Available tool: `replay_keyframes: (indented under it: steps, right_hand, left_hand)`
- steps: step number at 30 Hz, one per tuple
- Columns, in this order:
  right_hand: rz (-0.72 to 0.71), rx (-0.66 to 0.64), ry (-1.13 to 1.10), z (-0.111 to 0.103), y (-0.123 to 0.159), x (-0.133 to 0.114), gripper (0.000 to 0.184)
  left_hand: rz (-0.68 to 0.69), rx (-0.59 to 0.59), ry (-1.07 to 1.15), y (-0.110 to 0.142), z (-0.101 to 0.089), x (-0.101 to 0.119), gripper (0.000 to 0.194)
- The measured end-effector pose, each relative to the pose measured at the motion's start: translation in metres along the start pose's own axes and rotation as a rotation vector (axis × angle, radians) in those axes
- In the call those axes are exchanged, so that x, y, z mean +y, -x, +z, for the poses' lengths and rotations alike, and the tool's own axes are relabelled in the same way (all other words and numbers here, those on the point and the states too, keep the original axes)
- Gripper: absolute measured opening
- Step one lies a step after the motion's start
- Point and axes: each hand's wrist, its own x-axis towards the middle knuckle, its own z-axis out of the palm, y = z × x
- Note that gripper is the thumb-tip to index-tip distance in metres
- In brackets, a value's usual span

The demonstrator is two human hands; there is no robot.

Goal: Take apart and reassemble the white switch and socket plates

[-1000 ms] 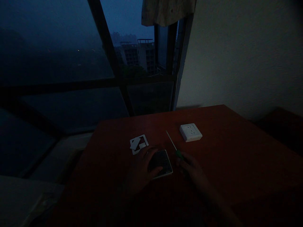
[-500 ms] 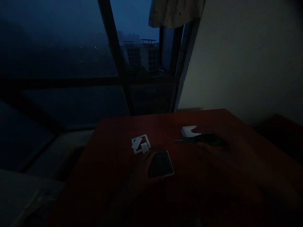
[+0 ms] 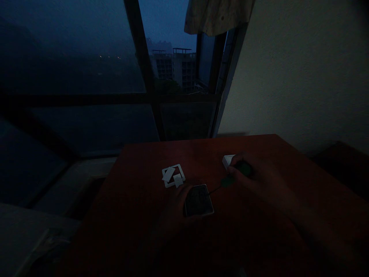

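My left hand (image 3: 177, 207) is closed around the left side of a square wall switch (image 3: 199, 201), whose dark inner face with a pale rim points up. In my right hand (image 3: 248, 173) is a screwdriver (image 3: 227, 181) with a green handle, gripped between thumb and fingers. Its thin shaft slants down to the left, and the tip is at the right part of the switch's dark face; whether it touches is too dark to tell. Beyond my left hand lies a white square frame (image 3: 181, 169) with two white plates (image 3: 168, 174) on it.
Behind my right hand stands a white square block (image 3: 227, 161), partly covered by the fingers. All this rests on a reddish-brown table (image 3: 150, 154). Past its far edge are dark window frames (image 3: 155, 115), with a pale wall (image 3: 288, 77) at right. The room is very dim.
My right hand has brought the screwdriver down and left, turning its tip from above the table onto the switch. My left hand keeps its hold on the switch.
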Motion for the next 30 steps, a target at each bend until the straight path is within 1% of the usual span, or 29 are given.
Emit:
replay_keyframes:
  steps: [4,10,15,19,26,30]
  right_hand:
    - [0.003,-0.003,0.027,-0.001,0.000,-0.001,0.012]
    - [-0.023,0.027,0.047,0.000,0.000,-0.002,0.011]
    - [-0.014,0.009,0.047,0.001,-0.001,-0.002,0.009]
    - [-0.024,-0.013,0.059,0.000,-0.002,-0.004,0.008]
    - [-0.035,-0.004,0.063,0.000,-0.002,-0.006,0.009]
    - [-0.049,-0.052,0.074,-0.001,-0.002,-0.012,0.006]
  left_hand:
    - [0.013,0.011,-0.004,0.000,0.001,-0.002,0.087]
    - [-0.018,0.014,0.008,0.000,0.000,0.002,0.087]
    - [0.000,0.016,-0.009,-0.001,0.001,0.000,0.088]
    - [-0.013,0.014,0.004,-0.001,0.001,0.001,0.088]
    - [0.006,0.005,0.024,-0.001,0.000,0.003,0.086]
    - [-0.002,0.011,0.015,-0.001,0.002,0.001,0.088]
